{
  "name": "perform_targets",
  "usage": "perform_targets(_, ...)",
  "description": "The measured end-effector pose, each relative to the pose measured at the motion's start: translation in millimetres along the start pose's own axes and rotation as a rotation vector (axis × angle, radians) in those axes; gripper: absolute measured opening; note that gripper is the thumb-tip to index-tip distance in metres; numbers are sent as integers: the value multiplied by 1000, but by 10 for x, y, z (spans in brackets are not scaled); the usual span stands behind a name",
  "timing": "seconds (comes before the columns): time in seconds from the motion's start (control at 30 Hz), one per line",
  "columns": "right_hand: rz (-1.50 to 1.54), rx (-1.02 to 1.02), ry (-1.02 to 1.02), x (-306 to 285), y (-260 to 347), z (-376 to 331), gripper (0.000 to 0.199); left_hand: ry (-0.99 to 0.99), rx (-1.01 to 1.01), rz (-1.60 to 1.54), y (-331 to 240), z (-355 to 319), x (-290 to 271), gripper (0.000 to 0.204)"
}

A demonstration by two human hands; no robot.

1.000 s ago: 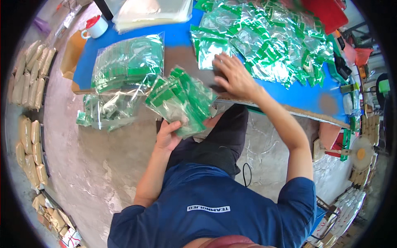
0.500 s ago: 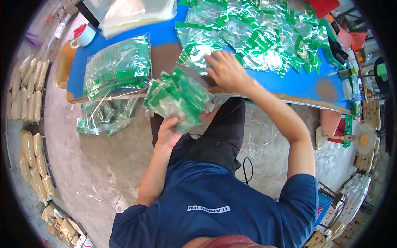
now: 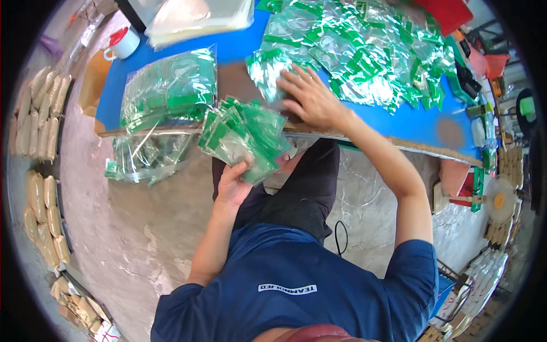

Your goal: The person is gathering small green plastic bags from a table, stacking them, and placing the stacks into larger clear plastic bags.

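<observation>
My left hand [image 3: 235,183] is closed on a fanned stack of green-and-clear plastic packets [image 3: 248,139], thumb on top, in front of the table edge above my lap. The fingers beneath the stack are mostly hidden. Over the near edge of the blue table [image 3: 364,105], my right hand [image 3: 313,101] lies palm down with its fingers stretched and slightly spread. Its fingertips rest at the edge of a shiny green-and-clear packet [image 3: 266,73]. Beyond it spreads a big loose pile of similar packets [image 3: 359,51].
Left on the table lies a filled clear bag of packets [image 3: 171,88]; another bag [image 3: 151,157] hangs below the edge. Behind are a stack of clear sheets [image 3: 199,20] and a white mug with red top [image 3: 122,44]. A fan [image 3: 499,199] stands at right.
My right hand has shifted slightly, and the packet at its fingertips now lies more apart from the pile. My left hand keeps the stack, which is tilted and fanned a little differently.
</observation>
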State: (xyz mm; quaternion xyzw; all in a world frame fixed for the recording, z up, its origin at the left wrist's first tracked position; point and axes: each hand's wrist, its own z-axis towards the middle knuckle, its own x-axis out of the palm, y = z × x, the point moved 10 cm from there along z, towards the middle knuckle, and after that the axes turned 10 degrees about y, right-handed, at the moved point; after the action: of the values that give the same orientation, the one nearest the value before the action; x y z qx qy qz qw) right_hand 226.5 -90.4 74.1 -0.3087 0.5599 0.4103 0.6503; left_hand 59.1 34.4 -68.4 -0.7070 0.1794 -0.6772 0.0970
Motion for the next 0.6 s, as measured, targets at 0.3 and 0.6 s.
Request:
perform_targets(0.3,353,191,-147,-216,-346,346,33,-33,-54,64,-51,65,286,65)
perform_targets(0.6,53,18,-39,-64,41,-202,41,-137,-62,42,15,-119,-85,68)
